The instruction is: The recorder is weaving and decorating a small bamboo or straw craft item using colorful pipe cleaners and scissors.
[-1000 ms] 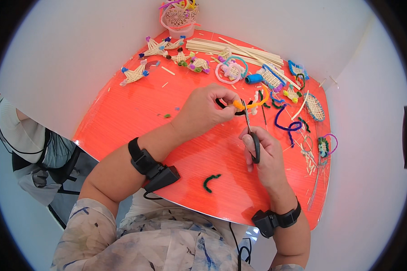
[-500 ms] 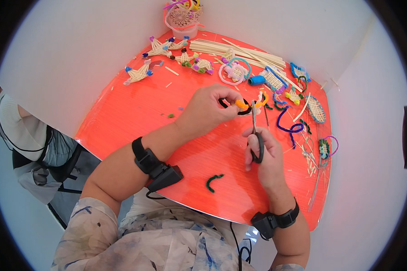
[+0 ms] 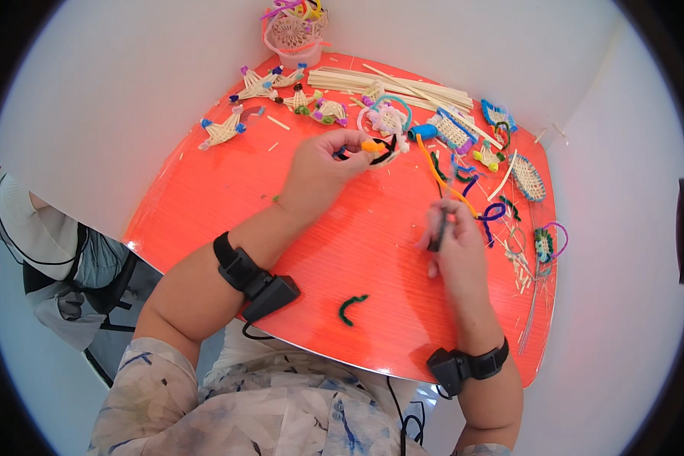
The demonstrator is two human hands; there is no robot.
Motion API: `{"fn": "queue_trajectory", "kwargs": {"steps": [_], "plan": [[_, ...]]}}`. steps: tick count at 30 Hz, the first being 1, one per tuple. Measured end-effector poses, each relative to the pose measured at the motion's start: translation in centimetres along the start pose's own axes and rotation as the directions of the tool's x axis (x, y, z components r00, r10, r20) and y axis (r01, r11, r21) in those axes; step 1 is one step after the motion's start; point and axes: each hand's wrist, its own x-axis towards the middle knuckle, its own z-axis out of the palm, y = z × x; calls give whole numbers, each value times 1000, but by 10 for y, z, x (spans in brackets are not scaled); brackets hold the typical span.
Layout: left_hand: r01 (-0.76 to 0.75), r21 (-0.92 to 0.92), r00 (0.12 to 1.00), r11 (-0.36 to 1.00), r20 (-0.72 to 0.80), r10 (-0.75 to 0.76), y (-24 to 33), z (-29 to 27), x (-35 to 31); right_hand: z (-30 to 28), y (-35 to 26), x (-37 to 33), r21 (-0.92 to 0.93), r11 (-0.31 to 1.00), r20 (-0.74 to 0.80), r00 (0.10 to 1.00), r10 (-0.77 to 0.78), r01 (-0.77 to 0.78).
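My left hand (image 3: 319, 167) is closed on a small ring-shaped craft piece (image 3: 387, 156) edged with black and white pipe cleaner. A short orange pipe cleaner end (image 3: 372, 146) sticks up by its fingertips. In my right hand (image 3: 460, 239) is a pair of dark-handled scissors (image 3: 438, 232), blurred by motion, with blades pointing away from me. Just beyond that hand stretches a longer orange pipe cleaner (image 3: 450, 185), apart from the craft piece. Beside it lie a purple pipe cleaner (image 3: 492, 213) and dark green bits.
Thin wooden strips (image 3: 391, 87) lie along the back of the red table (image 3: 228, 190). Woven star shapes (image 3: 224, 131) sit at the back left, near a basket (image 3: 296, 38) of pipe cleaners. An oval woven piece (image 3: 528, 178) and scraps lie right. A green pipe cleaner (image 3: 351, 309) is near me.
The orange pipe cleaner has come apart into a short end at the craft piece and a longer length. My left hand moved left and away from me; the scissors drew back from it.
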Motion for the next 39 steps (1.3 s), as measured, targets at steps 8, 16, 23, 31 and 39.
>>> {"fn": "queue_trajectory", "kwargs": {"steps": [8,16,23,31,39], "plan": [[-328,249,939,911,193,286,7,7,-9,-9,-6,-11,-771,563,152,944,-292,298],[-707,447,707,547,426,565,16,8,-9,-5,-17,-19,-689,543,200,846,-494,480],[-705,400,701,586,517,491,10,11,-13,5,-23,-19,-605,448,166,655,-737,658],[-702,351,690,619,550,470,12,14,-15,5,-14,-19,-744,358,192,694,-694,564],[-665,421,742,616,465,483,10,21,-21,5,-14,-19,-722,368,184,675,-715,586]]}}
